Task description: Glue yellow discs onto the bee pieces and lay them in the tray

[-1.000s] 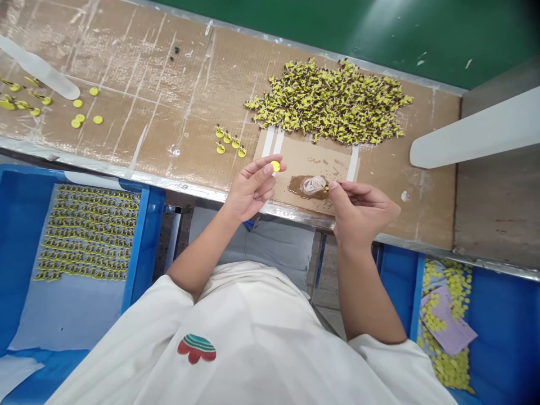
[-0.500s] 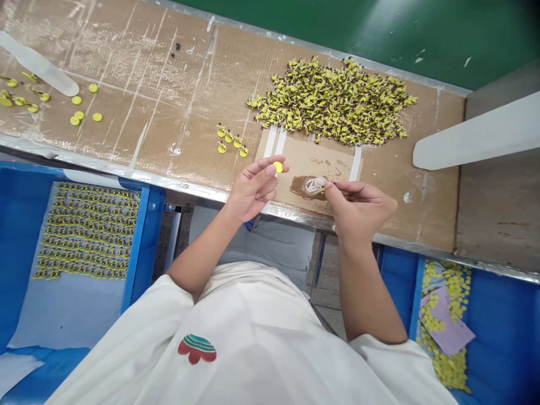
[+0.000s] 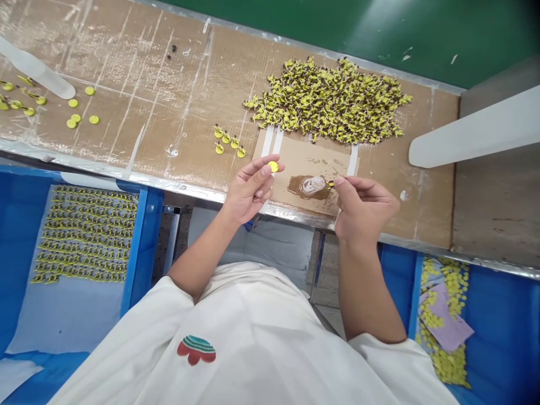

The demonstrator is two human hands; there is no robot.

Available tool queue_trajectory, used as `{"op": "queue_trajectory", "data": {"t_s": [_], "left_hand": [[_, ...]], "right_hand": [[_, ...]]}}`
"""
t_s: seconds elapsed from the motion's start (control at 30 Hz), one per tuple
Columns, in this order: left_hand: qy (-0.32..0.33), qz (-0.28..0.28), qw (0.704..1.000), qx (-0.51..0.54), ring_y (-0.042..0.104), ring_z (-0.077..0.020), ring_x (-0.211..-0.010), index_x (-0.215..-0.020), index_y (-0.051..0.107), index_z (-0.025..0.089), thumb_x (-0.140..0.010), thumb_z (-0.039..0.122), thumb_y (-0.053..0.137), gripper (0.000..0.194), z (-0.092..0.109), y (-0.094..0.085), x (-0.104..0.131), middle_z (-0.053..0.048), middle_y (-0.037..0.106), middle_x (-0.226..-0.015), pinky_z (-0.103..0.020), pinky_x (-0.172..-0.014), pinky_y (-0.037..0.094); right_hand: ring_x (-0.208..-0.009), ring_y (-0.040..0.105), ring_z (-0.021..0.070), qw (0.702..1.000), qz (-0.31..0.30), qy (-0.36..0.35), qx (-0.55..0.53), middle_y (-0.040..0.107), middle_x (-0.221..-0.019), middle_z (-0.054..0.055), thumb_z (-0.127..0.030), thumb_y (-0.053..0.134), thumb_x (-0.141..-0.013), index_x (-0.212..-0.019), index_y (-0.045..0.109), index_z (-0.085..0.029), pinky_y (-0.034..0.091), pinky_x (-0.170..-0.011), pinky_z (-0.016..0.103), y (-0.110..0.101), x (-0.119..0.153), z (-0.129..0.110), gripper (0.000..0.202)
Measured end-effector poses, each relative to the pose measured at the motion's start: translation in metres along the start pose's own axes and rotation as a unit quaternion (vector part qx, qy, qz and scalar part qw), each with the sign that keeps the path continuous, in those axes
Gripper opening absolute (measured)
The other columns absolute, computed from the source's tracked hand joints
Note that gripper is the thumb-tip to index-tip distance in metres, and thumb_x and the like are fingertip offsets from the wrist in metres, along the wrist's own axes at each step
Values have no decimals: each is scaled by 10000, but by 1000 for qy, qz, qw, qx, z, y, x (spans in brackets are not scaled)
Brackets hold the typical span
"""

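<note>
Head view, left hand (image 3: 250, 190): pinches yellow disc (image 3: 274, 166) by edge, apparently leaving its face clear
Right hand (image 3: 363, 203): pinches yellow-black piece (image 3: 331, 184) near clear puddle (image 3: 313, 185)

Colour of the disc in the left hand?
The disc is bright yellow; shows best in the head view.

Over the head camera I see my left hand (image 3: 250, 192) pinching a yellow disc (image 3: 274, 166) close to the near edge of the table (image 3: 189, 84), my right hand (image 3: 366, 207) a small yellow-and-dark piece (image 3: 331, 184) beside a wet patch (image 3: 296, 185); a figure heap (image 3: 329, 101) lies toward the far right corner.
</note>
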State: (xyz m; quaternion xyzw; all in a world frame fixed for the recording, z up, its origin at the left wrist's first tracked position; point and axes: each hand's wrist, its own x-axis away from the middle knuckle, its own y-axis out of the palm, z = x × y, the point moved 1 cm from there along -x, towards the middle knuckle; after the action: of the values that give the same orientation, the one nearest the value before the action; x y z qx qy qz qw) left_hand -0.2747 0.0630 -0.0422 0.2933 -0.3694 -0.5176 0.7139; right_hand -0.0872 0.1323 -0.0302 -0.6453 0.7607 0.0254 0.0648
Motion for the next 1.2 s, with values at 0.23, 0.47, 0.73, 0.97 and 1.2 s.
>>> {"op": "queue_trajectory", "data": {"t_s": [0.23,0.47,0.73,0.97,1.2], "left_hand": [[-35,45,998,9,638,-20,-662,-968,767,208,-764,260,836,222,-7,10,15,-16,765,-945,-75,-445,402],[-74,21,997,-2,750,-84,-871,-972,774,199,-749,242,845,238,-15,24,28,-10,777,-1000,-103,-698,574],[-76,26,997,2,753,-77,-847,-974,776,223,-743,206,845,242,-17,30,32,-2,784,-1011,-98,-691,577],[-71,-3,997,3,754,-76,-890,-1011,786,211,-757,178,835,261,-20,30,36,-12,788,-1038,-102,-787,580],[-45,14,999,0,742,-57,-844,-992,791,223,-787,201,814,207,-11,26,35,4,783,-1008,-101,-768,572]], "right_hand": [[-389,318,25,978,-48,160,-121,539,-522,-78,-358,901,-542,-659,638,-199,199,-366,204,-4,-4,-14,329],[-420,253,61,944,-176,236,-150,564,-596,-76,-444,777,-701,-682,569,-253,207,-396,242,-15,-6,-24,284],[-442,175,86,935,-220,253,-119,647,-643,-54,-508,666,-788,-734,631,-284,195,-424,248,-20,-1,-37,233],[-436,149,62,925,-199,286,-152,632,-611,-61,-460,728,-733,-694,633,-265,181,-395,223,-16,7,-50,220],[-451,474,43,992,33,27,-116,656,-613,-60,-378,891,-619,-742,729,-219,401,-424,183,-3,11,-17,258]]}}
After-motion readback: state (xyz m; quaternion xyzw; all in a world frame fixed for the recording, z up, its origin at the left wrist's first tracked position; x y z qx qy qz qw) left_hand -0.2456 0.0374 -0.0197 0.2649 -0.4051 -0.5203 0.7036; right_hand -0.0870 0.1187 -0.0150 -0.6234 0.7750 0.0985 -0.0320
